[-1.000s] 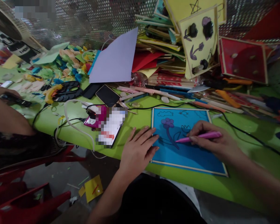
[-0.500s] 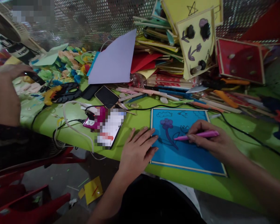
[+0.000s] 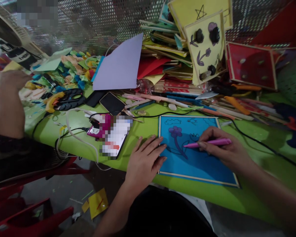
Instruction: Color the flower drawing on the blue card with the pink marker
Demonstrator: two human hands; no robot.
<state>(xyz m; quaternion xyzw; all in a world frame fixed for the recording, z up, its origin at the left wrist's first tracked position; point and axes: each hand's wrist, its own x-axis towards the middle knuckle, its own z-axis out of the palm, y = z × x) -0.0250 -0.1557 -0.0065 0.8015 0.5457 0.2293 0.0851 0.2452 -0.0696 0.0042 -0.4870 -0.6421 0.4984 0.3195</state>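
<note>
Two bare hands work on a blue framed card [image 3: 199, 164] lying flat on the green tabletop [image 3: 148, 126], near the front edge and right of centre. The right hand [image 3: 224, 149] has its grip closed around a pink marker [image 3: 207, 143], pinched between thumb and fingers, its tip touching the card beside a purple flower drawing [image 3: 177, 138]. The left hand [image 3: 145, 159] lies open and flat, palm down, with its fingertips resting on the card's left edge and holding nothing.

Drawing this well seems to call for keeping that flat hand pressing the card so it cannot slide, and for light, even marker strokes that stay inside the thin wooden border.

Left of the card sits a phone [image 3: 113, 135] with cables attached; further left are black scissors [image 3: 69, 98] and scraps of coloured paper [image 3: 64, 70]. At the far side, a lilac sheet [image 3: 120, 65] leans against a stack of framed cards [image 3: 167, 49], with a yellow flower card [image 3: 207, 46] and a red panel [image 3: 251, 64] propped to the right. Another person's hand [image 3: 8, 98] shows at the far left edge, apart from the card.
</note>
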